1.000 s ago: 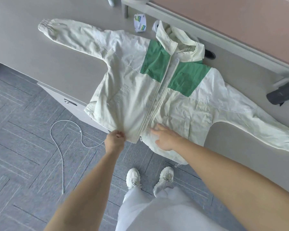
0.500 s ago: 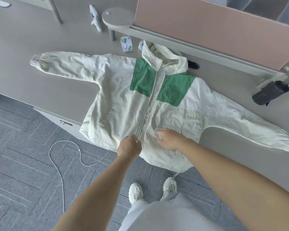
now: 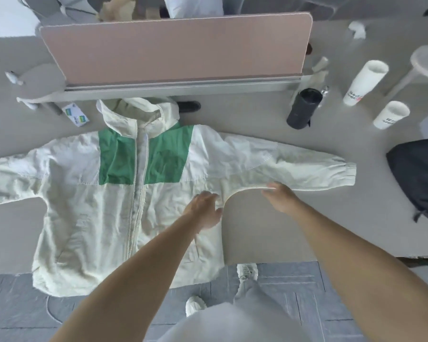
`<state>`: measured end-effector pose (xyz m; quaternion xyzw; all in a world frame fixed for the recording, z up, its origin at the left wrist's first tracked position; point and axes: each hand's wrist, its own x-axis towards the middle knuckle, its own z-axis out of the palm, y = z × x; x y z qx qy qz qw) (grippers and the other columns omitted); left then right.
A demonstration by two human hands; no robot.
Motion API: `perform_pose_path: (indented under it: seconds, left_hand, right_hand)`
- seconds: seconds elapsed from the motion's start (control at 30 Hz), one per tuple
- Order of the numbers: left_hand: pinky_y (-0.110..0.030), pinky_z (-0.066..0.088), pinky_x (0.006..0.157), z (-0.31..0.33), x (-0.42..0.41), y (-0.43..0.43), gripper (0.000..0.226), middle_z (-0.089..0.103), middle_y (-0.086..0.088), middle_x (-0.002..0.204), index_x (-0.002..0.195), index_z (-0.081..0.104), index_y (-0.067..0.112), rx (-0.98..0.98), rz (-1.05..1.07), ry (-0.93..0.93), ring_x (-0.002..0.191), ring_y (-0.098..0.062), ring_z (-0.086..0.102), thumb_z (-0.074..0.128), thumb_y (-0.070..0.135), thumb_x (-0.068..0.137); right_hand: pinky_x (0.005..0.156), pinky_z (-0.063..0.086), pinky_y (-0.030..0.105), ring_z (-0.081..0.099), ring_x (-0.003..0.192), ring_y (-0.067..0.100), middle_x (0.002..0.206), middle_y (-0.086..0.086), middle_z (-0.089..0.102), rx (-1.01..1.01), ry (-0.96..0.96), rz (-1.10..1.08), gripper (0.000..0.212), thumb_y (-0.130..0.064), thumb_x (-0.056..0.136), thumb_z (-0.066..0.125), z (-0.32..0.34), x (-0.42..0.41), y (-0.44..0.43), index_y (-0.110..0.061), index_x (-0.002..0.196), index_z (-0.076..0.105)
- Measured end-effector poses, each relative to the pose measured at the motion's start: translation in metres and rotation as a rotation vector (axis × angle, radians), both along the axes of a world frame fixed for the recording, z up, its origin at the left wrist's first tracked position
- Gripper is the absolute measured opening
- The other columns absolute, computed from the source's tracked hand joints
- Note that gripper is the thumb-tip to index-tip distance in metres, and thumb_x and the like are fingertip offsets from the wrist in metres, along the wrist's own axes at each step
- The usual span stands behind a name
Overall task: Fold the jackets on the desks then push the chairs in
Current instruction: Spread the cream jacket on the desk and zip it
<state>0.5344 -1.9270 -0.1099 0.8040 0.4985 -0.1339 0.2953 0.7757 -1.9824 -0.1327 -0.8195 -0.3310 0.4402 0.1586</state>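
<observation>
Fig.: jacket [image 3: 89, 206] lay spread flat, zipped, on tabletop [image 3: 269, 230], hem over front edge. No fold made yet; chairs not in view. L grip [image 3: 204, 208] at armpit, R grip [image 3: 281, 197] at sleeve [image 3: 307, 171] underside; pinching or pressing, couldn't tell.

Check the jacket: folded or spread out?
Spread out. The jacket lies flat on the desk, front up, both sleeves stretched sideways; no fold visible.

Grey desk [image 3: 269, 233]: jacket [image 3: 89, 218] spread flat, zip up, hem over the front edge. Back edge: pink divider [image 3: 176, 50], card [image 3: 75, 115] left of the hood. Right side: black cylinder [image 3: 303, 108], tall white cup [image 3: 365, 81], shorter white cup [image 3: 391, 114] (both printed), dark bag [image 3: 420, 174] at the right edge.
</observation>
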Motion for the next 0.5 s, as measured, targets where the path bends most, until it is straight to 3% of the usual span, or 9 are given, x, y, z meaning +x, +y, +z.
perform_pose_path:
  seconds: [0.07, 0.1, 0.2, 0.3, 0.37, 0.43, 0.5]
  left_hand:
    - [-0.041, 0.035, 0.113, -0.006, 0.029, 0.010, 0.051, 0.040, -0.006, 0.150, 0.147, 0.044, 0.021, 0.005, -0.051, 0.056, 0.138, -0.027, 0.038, 0.049, 0.040, 0.100]
    - [-0.041, 0.033, 0.115, -0.010, 0.042, 0.014, 0.054, 0.035, -0.005, 0.154, 0.150, 0.040, 0.024, 0.002, -0.071, 0.088, 0.141, -0.027, 0.034, 0.048, 0.041, 0.100]
    - [-0.047, 0.025, 0.119, -0.020, 0.078, 0.022, 0.063, 0.006, -0.004, 0.166, 0.156, 0.023, 0.032, -0.055, -0.057, 0.184, 0.152, -0.030, 0.007, 0.048, 0.044, 0.099]
    - [-0.057, 0.024, 0.117, -0.034, 0.096, 0.028, 0.074, -0.010, 0.001, 0.166, 0.155, 0.015, 0.045, -0.143, 0.021, 0.281, 0.152, -0.036, -0.006, 0.054, 0.054, 0.092]
    - [-0.061, 0.025, 0.115, -0.041, 0.102, 0.031, 0.078, -0.014, 0.003, 0.165, 0.152, 0.016, 0.054, -0.175, 0.029, 0.312, 0.151, -0.038, -0.008, 0.059, 0.058, 0.087]
    - [-0.062, 0.024, 0.115, -0.044, 0.103, 0.036, 0.078, -0.012, 0.001, 0.164, 0.149, 0.019, 0.059, -0.196, 0.026, 0.328, 0.151, -0.040, -0.006, 0.061, 0.060, 0.084]
    - [-0.059, 0.027, 0.115, -0.040, 0.106, 0.042, 0.075, -0.003, -0.003, 0.164, 0.150, 0.022, 0.054, -0.203, 0.034, 0.334, 0.150, -0.042, 0.005, 0.060, 0.059, 0.085]
  right_hand:
    - [0.072, 0.053, 0.040, 0.057, 0.080, 0.029, 0.089, 0.009, 0.063, 0.021, 0.058, -0.204, 0.024, -0.041, 0.087, 0.061, -0.015, 0.042, -0.001, -0.020, 0.099, 0.063]
    - [0.070, 0.054, 0.040, 0.055, 0.078, 0.029, 0.083, 0.007, 0.059, 0.031, 0.081, -0.284, 0.027, -0.045, 0.083, 0.060, -0.021, 0.061, -0.001, -0.021, 0.095, 0.060]
    - [0.074, 0.058, 0.039, 0.056, 0.088, 0.027, 0.104, 0.006, 0.057, 0.066, 0.163, -0.619, 0.051, -0.042, 0.074, 0.054, -0.030, 0.109, -0.003, -0.026, 0.122, 0.057]
    - [0.081, 0.054, 0.033, 0.055, 0.087, 0.028, 0.122, 0.007, 0.046, 0.128, 0.198, -0.998, 0.026, -0.032, 0.075, 0.053, -0.034, 0.151, -0.010, -0.029, 0.101, 0.053]
    - [0.065, 0.057, 0.032, 0.055, 0.070, 0.026, 0.114, 0.008, 0.054, 0.188, 0.244, -1.078, 0.029, -0.026, 0.079, 0.061, -0.036, 0.173, -0.013, -0.028, 0.106, 0.053]
    - [0.049, 0.052, 0.026, 0.053, 0.061, 0.022, 0.098, 0.012, 0.057, 0.239, 0.366, -1.128, 0.037, -0.013, 0.077, 0.070, -0.034, 0.189, -0.011, -0.015, 0.111, 0.057]
    - [0.041, 0.042, 0.021, 0.045, 0.055, 0.021, 0.083, 0.013, 0.051, 0.261, 0.410, -1.193, 0.033, 0.000, 0.069, 0.071, -0.027, 0.194, -0.005, -0.007, 0.098, 0.057]
